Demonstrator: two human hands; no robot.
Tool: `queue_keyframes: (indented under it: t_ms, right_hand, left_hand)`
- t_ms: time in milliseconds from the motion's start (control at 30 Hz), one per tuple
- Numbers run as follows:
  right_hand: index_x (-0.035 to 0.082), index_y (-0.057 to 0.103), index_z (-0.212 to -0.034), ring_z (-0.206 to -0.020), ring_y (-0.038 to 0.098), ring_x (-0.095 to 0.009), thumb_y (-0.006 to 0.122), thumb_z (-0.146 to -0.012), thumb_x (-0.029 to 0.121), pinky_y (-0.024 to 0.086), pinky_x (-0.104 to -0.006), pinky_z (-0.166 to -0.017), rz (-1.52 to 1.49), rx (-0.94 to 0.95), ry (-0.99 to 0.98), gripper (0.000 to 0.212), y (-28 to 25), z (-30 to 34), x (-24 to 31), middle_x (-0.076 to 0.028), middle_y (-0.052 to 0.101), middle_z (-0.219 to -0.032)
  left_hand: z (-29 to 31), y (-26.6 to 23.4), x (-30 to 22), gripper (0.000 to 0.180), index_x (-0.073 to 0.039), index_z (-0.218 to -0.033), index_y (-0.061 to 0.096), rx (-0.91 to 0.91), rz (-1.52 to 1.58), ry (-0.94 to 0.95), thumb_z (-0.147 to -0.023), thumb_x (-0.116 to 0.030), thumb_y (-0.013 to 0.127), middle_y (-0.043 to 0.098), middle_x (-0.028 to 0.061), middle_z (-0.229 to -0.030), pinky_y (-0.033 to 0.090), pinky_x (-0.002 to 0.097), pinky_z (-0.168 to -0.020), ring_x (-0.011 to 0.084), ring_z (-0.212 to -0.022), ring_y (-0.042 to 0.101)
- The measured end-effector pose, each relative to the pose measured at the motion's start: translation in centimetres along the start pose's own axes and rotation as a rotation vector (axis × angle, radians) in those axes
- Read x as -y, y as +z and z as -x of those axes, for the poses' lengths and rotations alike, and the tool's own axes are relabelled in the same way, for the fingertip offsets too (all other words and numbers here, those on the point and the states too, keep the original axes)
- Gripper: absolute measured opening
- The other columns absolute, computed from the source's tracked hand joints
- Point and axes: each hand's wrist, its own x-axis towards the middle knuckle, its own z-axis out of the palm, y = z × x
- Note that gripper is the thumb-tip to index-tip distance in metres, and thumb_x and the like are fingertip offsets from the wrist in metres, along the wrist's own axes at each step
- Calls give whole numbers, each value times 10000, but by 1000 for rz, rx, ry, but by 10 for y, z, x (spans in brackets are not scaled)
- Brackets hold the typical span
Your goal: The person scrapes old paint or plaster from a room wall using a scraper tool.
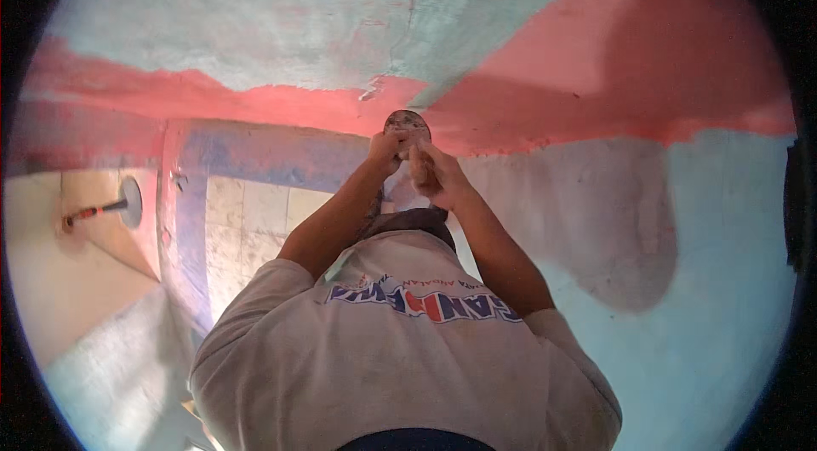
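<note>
Both hands, left hand (387, 149) and right hand (434, 174), have fingers clamped on a round tool (407, 122) pressed against the pink band (wet-looking) (255, 98). A slip could gouge it.

From here I can't make out what the round grey tool (407, 122) really is; only its top edge shows above the left hand (385, 149) and right hand (432, 172), which cover the rest. Fingers overlap, so each grip is unclear to me. The person's head is hidden behind the raised arms and white shirt (400, 349), whose lower hem the frame cuts off. The orange-handled tool (100, 211) at left is too small to identify
</note>
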Motion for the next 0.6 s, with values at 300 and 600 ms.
queue_keyframes:
  t_ms: [300, 600]
  right_hand:
    - [41, 560, -1111, -652, 618, -182, 474, -959, 343, 517, -299, -522, 168, -161, -199, 350, -5, 20, 9, -94, 615, -835]
    - [11, 535, -1194, -832, 634, -178, 442, -944, 178, 538, -285, -691, 286, 5, -307, 315, -7, 4, 66, -120, 617, -1020]
  left_hand:
    - [106, 141, -28, 207, 11, -1078, 590, -261, -93, 168, -892, -50, 521, 638, 146, -999, 571, 351, -753, 248, -881, 653]
    - [116, 185, -25, 313, 11, -1102, 548, 53, -435, 370, -862, -178, 617, 617, 66, -985, 496, 329, -827, 198, -899, 613]
